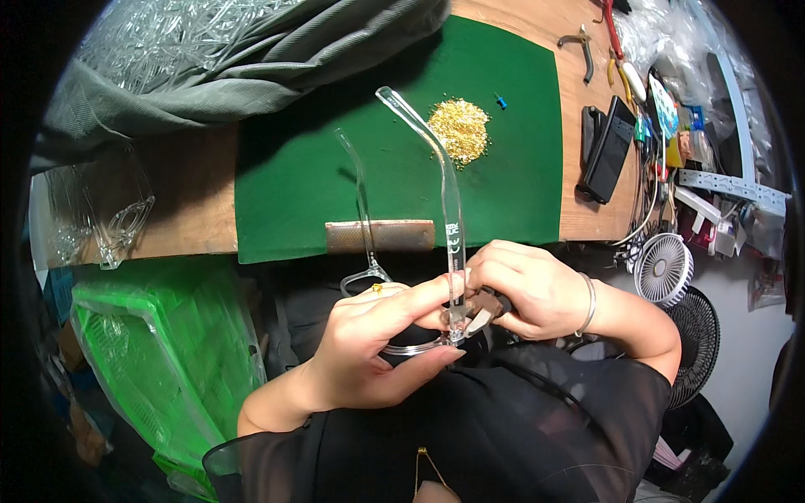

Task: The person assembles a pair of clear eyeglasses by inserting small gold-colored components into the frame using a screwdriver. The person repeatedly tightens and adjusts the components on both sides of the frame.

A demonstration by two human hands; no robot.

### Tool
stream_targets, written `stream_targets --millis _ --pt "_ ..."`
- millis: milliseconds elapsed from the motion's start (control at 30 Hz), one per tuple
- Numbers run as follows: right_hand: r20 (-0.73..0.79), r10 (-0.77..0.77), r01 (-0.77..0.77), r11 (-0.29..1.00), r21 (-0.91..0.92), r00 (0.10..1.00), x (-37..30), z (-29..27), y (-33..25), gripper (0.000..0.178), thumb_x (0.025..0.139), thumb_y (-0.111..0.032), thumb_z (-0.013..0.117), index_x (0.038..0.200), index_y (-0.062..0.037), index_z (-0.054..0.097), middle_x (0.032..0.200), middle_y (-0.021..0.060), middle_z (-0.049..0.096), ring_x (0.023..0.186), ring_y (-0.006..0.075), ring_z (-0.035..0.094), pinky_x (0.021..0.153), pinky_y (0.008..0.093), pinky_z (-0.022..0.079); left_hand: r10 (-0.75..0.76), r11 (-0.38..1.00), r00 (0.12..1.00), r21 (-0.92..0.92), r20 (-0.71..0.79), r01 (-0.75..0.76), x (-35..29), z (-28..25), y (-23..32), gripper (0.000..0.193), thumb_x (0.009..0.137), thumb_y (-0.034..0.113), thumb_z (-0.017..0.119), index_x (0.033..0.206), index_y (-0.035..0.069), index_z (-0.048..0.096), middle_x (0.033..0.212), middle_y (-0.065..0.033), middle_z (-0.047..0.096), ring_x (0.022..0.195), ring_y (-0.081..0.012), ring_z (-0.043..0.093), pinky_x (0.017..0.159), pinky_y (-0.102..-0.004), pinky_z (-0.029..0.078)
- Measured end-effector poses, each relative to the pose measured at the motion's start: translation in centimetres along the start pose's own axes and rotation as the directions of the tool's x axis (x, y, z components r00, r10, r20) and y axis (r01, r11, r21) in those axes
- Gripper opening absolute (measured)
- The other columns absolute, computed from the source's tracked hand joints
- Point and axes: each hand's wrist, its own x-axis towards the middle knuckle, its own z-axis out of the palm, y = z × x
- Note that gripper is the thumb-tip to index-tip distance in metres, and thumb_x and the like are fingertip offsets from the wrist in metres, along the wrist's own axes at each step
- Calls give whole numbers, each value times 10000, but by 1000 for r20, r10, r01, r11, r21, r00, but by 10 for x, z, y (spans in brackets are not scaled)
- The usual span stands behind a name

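My left hand (360, 348) is closed on a clear plastic eyeglass frame (453, 222), gripping its front close to one hinge. Both temples point away from me, over the green mat (293, 184). My right hand (532, 289) is beside that hinge, its fingers curled round a brownish-grey object (485, 312) mostly hidden in the grip; I cannot make out its kind. Beyond the hands, a brown block (340, 237) sits at the mat's near edge, under the farther temple. A heap of tiny gold-coloured pieces (461, 130) lies on the mat, with a small blue pin (501, 101) to its right.
Grey cloth (335, 59) holding many clear frames (159, 42) covers the back left. More clear frames (122, 222) lie at the table's left edge. A green crate (142, 352) stands below left. Pliers (584, 54), a phone (610, 151) and a small white fan (664, 268) are at right.
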Motion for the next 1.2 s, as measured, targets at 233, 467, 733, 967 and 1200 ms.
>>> stream_targets --millis 233,467,733,967,1200 --pt "51 -72 77 989 -123 996 6 -4 -2 238 699 -132 652 873 -60 507 825 98 511 768 279 523 713 360 433 21 999 998 32 52 -22 -1 -4 1 558 644 33 750 1162 -47 561 859 -90 676 760 -226 650 688 -287 490" --pt "11 -90 90 966 -241 996 8 -7 -6 198 696 -160 654 780 -73 497 733 73 464 681 242 490 631 339 392 89 975 993 199 71 -102 -1 -5 2 461 657 112 763 1065 -34 607 844 -112 663 686 -240 626 680 -317 478" --pt "-39 -124 102 926 -364 991 6 -3 -6 232 587 -152 656 705 -80 470 666 55 428 633 216 472 582 324 359 76 953 995 288 60 -90 -4 -3 4 414 642 84 740 1034 7 629 796 -69 630 669 -198 610 582 -291 415" --pt "-73 -177 127 885 -448 981 6 1 -1 241 567 -152 642 725 -72 478 696 62 446 659 224 478 605 339 379 103 928 992 352 71 -122 -2 -3 5 446 666 61 686 1106 41 618 684 20 555 656 -145 571 568 -278 354" --pt "-97 -221 158 884 -439 970 12 -2 -3 242 607 -141 617 818 -53 538 806 81 522 783 250 538 821 404 449 106 931 991 343 78 -126 -1 -2 2 448 648 51 679 1093 71 631 740 41 601 694 -130 580 611 -280 360"
